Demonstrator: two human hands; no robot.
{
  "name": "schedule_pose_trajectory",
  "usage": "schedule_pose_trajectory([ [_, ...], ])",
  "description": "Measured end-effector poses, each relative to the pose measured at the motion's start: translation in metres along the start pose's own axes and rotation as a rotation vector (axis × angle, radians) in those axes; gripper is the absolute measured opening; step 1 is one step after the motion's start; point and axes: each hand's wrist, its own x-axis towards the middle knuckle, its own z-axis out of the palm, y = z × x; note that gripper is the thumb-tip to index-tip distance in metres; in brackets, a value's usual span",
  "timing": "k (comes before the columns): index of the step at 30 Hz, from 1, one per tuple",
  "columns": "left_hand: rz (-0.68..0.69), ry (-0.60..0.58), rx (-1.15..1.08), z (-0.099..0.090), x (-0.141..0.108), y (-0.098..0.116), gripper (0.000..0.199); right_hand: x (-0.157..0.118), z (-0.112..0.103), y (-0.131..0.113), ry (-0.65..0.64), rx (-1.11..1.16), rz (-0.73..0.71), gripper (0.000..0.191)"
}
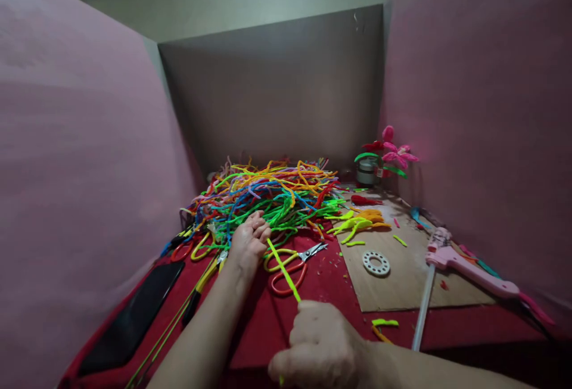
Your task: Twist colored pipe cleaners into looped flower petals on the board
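A yellow-green pipe cleaner (283, 270) is stretched between my two hands above the red cloth. My left hand (251, 237) is closed round its far end, just in front of a heap of many-coloured pipe cleaners (272, 198). Closer to me, my right hand (319, 341) grips the other end in a fist, and a short tip pokes out below the fist. Behind the stretched pipe cleaner lie scissors (292, 267) with one yellow and one orange-red handle loop, partly crossed by it.
On a brown board (384, 293) at right lie a white ring with holes (376, 263), yellow-green pieces (355, 225) and a pink glue gun (465, 267). A pink pipe-cleaner flower (400, 153) stands behind. At left are a black phone-like slab (134, 317) and yellow-handled pliers (210, 273). Pink walls flank the table.
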Motion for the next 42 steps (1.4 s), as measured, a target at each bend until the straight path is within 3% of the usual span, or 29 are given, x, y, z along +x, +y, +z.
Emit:
schedule_pose_trajectory([
  [2, 0.017, -0.001, -0.01, -0.001, -0.001, 0.004, 0.021, -0.004, 0.019, 0.0, -0.104, -0.042, -0.009, 0.023],
  [5, 0.051, 0.006, -0.034, -0.005, -0.002, 0.011, 0.02, -0.009, 0.037, 0.003, -0.285, 0.021, 0.134, 0.017],
  [8, 0.073, 0.015, -0.06, -0.009, -0.003, 0.017, 0.021, -0.01, 0.039, 0.007, -0.302, 0.039, 0.196, 0.02],
  [14, 0.111, -0.029, -0.094, -0.006, -0.008, 0.017, 0.019, -0.007, 0.014, 0.004, -0.255, 0.132, 0.242, 0.019],
  [19, 0.111, -0.079, -0.131, -0.004, -0.013, 0.018, 0.02, 0.007, -0.026, -0.004, -0.169, 0.245, 0.338, 0.021],
  [21, 0.115, -0.09, -0.167, -0.003, -0.014, 0.02, 0.023, 0.021, -0.048, 0.0, -0.084, 0.289, 0.438, 0.024],
  [22, 0.126, -0.086, -0.185, -0.002, -0.014, 0.02, 0.023, 0.028, -0.059, 0.005, 0.059, 0.409, 0.633, 0.021],
  [24, 0.161, -0.041, -0.202, -0.001, -0.013, 0.02, 0.022, 0.043, -0.081, 0.021, 0.313, 0.698, 0.791, 0.016],
  [28, 0.196, 0.006, -0.106, 0.0, -0.01, 0.015, 0.016, 0.056, -0.116, 0.069, 0.819, 1.034, 0.786, 0.013],
  [31, 0.227, -0.026, -0.082, 0.002, -0.01, 0.009, 0.017, 0.047, -0.123, 0.1, 1.056, 1.174, 0.983, 0.012],
  [34, 0.234, 0.01, -0.055, 0.005, -0.011, 0.004, 0.022, 0.031, -0.115, 0.114, 1.149, 1.234, 1.162, 0.016],
  [38, 0.261, 0.044, -0.01, 0.007, -0.012, 0.002, 0.024, 0.018, -0.098, 0.113, 1.123, 1.26, 1.143, 0.016],
  [42, 0.293, 0.039, 0.023, 0.009, -0.013, -0.001, 0.023, 0.015, -0.087, 0.106, 1.104, 1.25, 1.223, 0.028],
])
